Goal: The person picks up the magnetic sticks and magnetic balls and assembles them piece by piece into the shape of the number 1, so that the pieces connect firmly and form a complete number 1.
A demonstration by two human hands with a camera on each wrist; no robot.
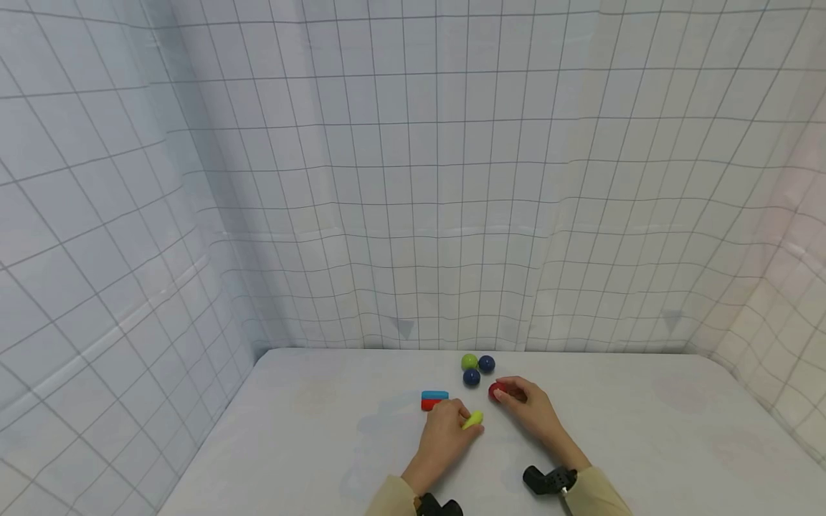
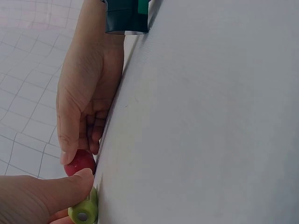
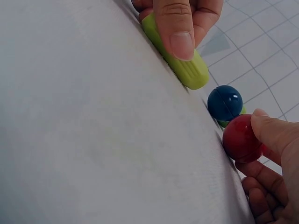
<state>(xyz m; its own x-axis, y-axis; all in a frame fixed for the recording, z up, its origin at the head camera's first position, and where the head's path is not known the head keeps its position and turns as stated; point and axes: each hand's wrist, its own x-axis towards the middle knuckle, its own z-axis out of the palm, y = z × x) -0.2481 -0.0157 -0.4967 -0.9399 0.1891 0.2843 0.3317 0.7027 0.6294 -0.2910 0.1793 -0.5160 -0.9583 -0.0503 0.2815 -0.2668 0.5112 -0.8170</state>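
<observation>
My left hand (image 1: pixel 444 432) pinches a lime-yellow grooved bar (image 3: pixel 175 53) between thumb and fingers, low over the white table. A small round metallic spot shows on the bar's end in the left wrist view. My right hand (image 1: pixel 532 412) holds a glossy red ball (image 3: pixel 243 138) between thumb and fingertips, to the right of the left hand. Just beyond the left hand's knuckles lie a blue bar (image 1: pixel 435 395) and a red bar (image 1: pixel 429 405), side by side. The left hand partly covers the red one.
Behind the red ball, two dark blue balls (image 1: pixel 471 377) and a green ball (image 1: pixel 469 361) sit grouped on the white table (image 1: pixel 310 430). A white curtain with a grid pattern (image 1: pixel 426 179) hangs along the table's back and sides. Black devices (image 1: pixel 550 480) are strapped to both wrists.
</observation>
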